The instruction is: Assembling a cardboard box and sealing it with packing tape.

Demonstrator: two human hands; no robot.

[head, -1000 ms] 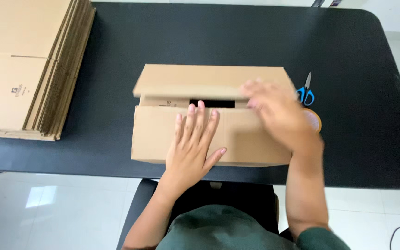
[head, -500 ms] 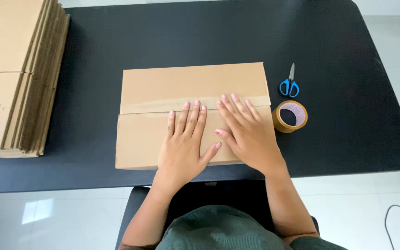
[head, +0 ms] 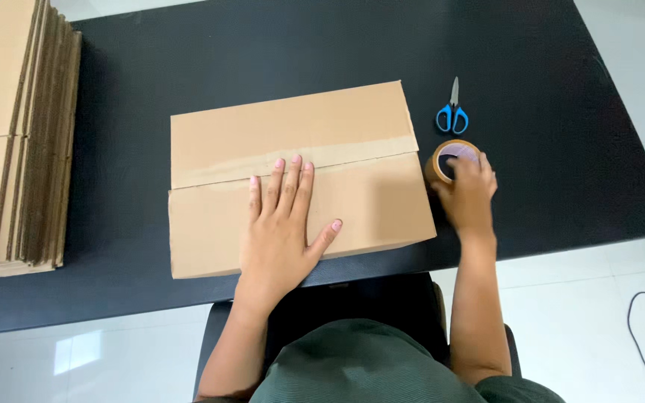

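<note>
Box (head: 293, 179) sits centre frame on the black table (head: 546, 89), flaps closed, seam running left-right across the top with a slight tilt. Left hand (head: 285, 224) lies flat on the near flap, fingers spread, palm down, fingertips reaching the seam; it presses, grips nothing. Right hand (head: 468, 190) is off the box, just beyond its right edge, fingers curled over a brown tape roll (head: 451, 158) and wrapped round its near rim. The roll rests on the table, almost touching the box's right edge. Blue-handled scissors (head: 452, 112) lie just above the roll in the frame, blades closed and pointing away from the person, untouched. A stack of flat cardboard (head: 9, 134) fills the left edge of the frame, well apart from the box. A dark chair (head: 352, 298) and green shirt (head: 367, 369) show at bottom centre.
</note>
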